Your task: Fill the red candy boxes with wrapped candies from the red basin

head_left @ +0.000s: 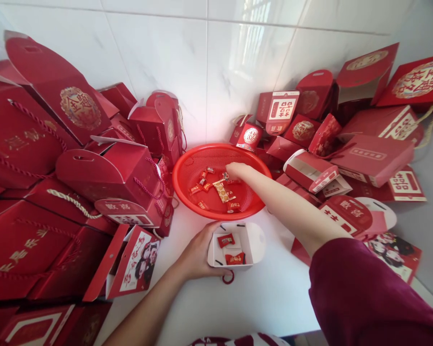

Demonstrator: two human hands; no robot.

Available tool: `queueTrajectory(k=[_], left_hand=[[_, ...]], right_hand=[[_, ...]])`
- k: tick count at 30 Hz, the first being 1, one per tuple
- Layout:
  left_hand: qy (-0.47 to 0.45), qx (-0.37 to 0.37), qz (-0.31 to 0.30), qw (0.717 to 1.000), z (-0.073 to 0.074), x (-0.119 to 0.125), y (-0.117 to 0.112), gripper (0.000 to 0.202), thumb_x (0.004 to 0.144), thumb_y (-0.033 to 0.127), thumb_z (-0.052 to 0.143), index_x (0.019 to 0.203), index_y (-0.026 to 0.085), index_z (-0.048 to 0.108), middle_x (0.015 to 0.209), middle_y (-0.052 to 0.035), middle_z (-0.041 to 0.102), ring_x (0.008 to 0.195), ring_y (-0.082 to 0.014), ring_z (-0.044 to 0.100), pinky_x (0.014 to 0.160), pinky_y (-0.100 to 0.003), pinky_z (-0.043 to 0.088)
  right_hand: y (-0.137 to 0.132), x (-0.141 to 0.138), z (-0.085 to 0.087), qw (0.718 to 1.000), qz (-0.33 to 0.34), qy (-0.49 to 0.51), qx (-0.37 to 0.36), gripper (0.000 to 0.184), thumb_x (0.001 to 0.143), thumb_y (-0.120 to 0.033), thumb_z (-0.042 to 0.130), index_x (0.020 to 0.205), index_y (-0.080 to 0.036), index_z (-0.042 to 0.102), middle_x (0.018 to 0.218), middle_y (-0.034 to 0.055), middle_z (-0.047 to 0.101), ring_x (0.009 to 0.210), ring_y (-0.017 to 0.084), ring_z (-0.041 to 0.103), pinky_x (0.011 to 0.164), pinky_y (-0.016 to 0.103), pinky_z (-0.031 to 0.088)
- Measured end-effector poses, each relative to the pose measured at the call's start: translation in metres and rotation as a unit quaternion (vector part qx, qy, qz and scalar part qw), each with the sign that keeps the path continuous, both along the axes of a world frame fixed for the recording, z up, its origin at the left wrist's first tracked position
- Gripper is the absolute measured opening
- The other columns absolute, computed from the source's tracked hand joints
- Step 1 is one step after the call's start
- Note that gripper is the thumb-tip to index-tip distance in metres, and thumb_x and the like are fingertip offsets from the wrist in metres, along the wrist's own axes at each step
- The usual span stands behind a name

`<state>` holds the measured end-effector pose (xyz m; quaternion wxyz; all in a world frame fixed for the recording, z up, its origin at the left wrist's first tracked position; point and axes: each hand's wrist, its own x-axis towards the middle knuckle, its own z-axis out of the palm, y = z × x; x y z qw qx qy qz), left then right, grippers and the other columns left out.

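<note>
Two red wrapped sweets (226, 240) lie in the small white-lined box (248, 246), flap (259, 242) not folded over, and more loose packets (206, 186) sit in the red basket (178, 181), so work looks partway. Box is at or just over the table (187, 307), near side of the basket, mouth up, flap pointing right, longest run left-right counting the flap. Left hand (198, 254) grips the box's left side; right hand (237, 170) reaches into the basket, can't tell if closed on a packet.

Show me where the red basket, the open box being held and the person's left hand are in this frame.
Red basket (216, 156): head view, inner back wall.
Open box (257, 244): head view, white rounded flap.
Left hand (197, 255): head view, back of the hand.
</note>
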<state>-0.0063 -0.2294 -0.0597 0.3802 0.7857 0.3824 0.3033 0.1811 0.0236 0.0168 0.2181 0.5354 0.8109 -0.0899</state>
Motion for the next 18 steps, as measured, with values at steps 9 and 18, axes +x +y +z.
queueTrajectory(k=[9, 18], left_hand=[[0.000, -0.004, 0.004, 1.000, 0.002, 0.001, -0.001, 0.116, 0.053, 0.051, 0.091, 0.148, 0.027, 0.028, 0.144, -0.0127, 0.046, 0.128, -0.0332, 0.052, 0.108, -0.045, 0.042], [0.003, -0.006, 0.006, 1.000, 0.002, 0.000, -0.001, 0.115, 0.054, 0.049, 0.091, 0.148, 0.026, 0.028, 0.144, -0.0143, 0.046, 0.130, -0.0347, 0.051, 0.109, -0.047, 0.043]], right_hand=[[0.014, 0.010, -0.025, 0.998, -0.060, 0.015, 0.009, 0.054, 0.083, -0.038, 0.075, 0.128, -0.012, 0.059, 0.131, 0.0153, 0.061, 0.114, 0.026, 0.062, 0.096, 0.042, 0.050], [-0.004, 0.021, 0.012, 0.985, -0.093, 0.111, 0.095, 0.045, 0.061, -0.030, 0.085, 0.099, -0.010, 0.074, 0.104, 0.0174, 0.074, 0.095, 0.029, 0.069, 0.076, 0.030, 0.050]])
